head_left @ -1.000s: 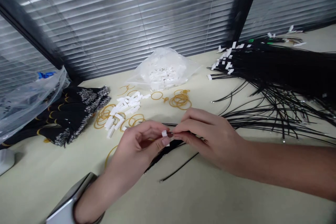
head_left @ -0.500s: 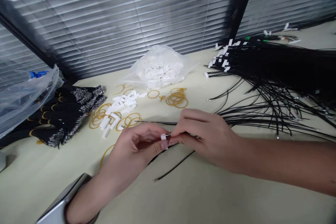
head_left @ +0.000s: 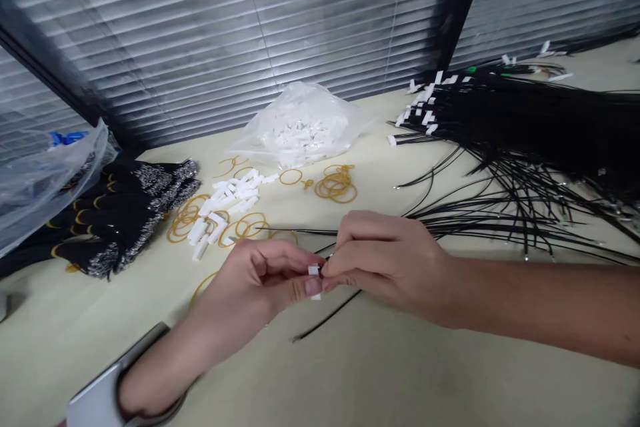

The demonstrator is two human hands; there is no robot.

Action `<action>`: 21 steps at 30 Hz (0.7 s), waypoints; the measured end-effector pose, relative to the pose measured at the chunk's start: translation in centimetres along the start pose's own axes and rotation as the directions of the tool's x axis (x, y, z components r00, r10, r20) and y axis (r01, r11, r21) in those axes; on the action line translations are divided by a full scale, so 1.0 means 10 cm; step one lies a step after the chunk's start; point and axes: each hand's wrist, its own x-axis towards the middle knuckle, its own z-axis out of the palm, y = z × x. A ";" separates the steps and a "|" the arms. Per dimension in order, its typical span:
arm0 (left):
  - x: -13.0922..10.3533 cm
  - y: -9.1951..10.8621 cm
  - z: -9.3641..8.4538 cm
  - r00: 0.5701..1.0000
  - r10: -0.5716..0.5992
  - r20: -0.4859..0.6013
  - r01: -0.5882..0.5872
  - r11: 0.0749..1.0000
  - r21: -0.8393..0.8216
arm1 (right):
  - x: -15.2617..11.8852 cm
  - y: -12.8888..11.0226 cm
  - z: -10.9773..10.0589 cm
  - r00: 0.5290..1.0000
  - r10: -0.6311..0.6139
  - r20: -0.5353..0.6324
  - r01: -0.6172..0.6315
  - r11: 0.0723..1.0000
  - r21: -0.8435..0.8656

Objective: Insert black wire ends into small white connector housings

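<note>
My left hand [head_left: 270,287] pinches a small white connector housing [head_left: 313,269] between thumb and fingers. Right against it, my right hand [head_left: 387,267] is closed on a thin black wire, whose end meets the housing's right side; the fingertips hide how far in it sits. Another black wire [head_left: 330,315] comes out below my right hand, its bare metal tip lying on the table. A loose pile of white connector housings [head_left: 233,193] lies beyond my left hand, among yellow rubber bands [head_left: 336,184].
A clear plastic bag of white housings [head_left: 305,127] stands at the back by the blinds. On the right spreads a large heap of black wires [head_left: 540,127], some ending in white housings. Rubber-banded wire bundles [head_left: 125,213] and another plastic bag [head_left: 55,180] lie at the left.
The white housing has turned slightly in my left fingers and sits a little lower. My right fingers remain pressed close to it. The view has shifted slightly.
</note>
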 end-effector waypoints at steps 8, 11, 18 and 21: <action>-0.01 -0.04 -0.01 0.998 -0.047 0.029 0.046 0.998 0.032 | 0.01 0.00 0.01 0.992 -0.123 0.009 0.123 0.992 -0.011; 0.00 -0.07 -0.03 0.998 -0.047 0.043 0.045 0.998 0.045 | 0.01 0.02 0.02 0.990 -0.142 0.024 0.142 0.990 -0.003; 0.01 0.04 -0.02 1.000 0.016 -0.005 -0.015 0.998 0.054 | 0.03 -0.06 -0.04 0.998 -0.053 -0.033 0.047 0.986 -0.159; 0.00 0.07 -0.04 0.997 0.054 -0.049 -0.051 0.997 0.056 | 0.04 -0.15 -0.08 0.997 -0.075 -0.007 0.072 0.974 -0.216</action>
